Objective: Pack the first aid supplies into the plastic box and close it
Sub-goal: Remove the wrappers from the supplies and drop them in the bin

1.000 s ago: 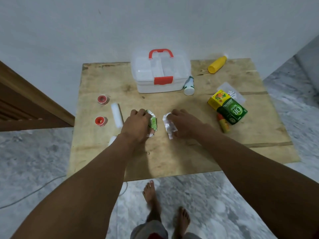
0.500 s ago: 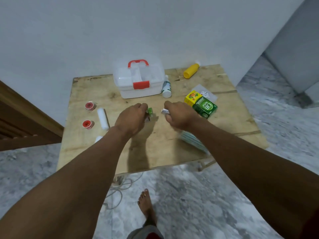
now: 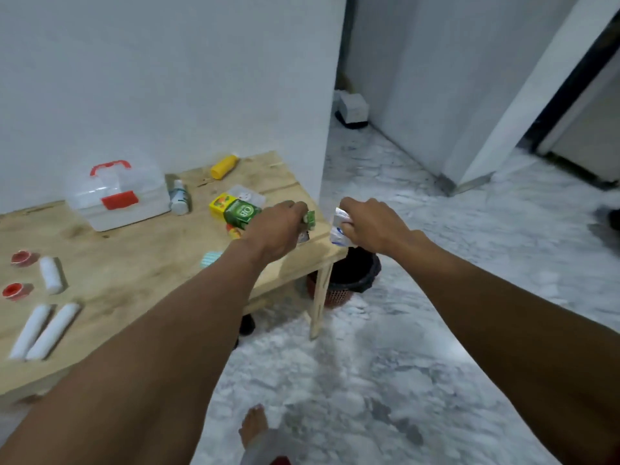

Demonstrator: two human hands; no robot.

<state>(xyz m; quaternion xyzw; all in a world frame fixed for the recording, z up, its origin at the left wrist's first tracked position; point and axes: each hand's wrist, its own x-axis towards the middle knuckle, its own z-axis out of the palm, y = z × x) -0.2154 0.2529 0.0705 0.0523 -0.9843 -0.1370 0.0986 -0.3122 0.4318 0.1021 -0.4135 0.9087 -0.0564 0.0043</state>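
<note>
Both hands have lifted off the tabletop since a second ago and swung toward the table's right end, each taking its packet along; the view has panned right too. Nearest in view: a bare foot (image 3: 254, 426) on the marble floor (image 3: 385, 380). Left hand (image 3: 275, 229) sits above the table's right corner, fingers curled tight and pinching a small green packet (image 3: 310, 219). Right hand (image 3: 369, 226) is past the table edge, above a black-lined waste bin (image 3: 349, 276), fingers closed on a white foil packet (image 3: 339, 226) (blue print on it, unreadable). The hands are apart, not touching.

On the wooden table (image 3: 141, 263), nearest first: two white gauze rolls (image 3: 43, 330) side by side, a third roll (image 3: 51, 275) further up, two red-capped tape rolls (image 3: 18, 273) at the left edge, a light blue pad (image 3: 210, 259) partly hidden by the left forearm. Further back: green-and-yellow carton (image 3: 235, 209), white bottle (image 3: 178, 198) lying just beside the plastic box (image 3: 117, 196). Box is near the wall, lid down, red handle and red latch. Yellow bottle (image 3: 224, 166) lies at the far edge.
</note>
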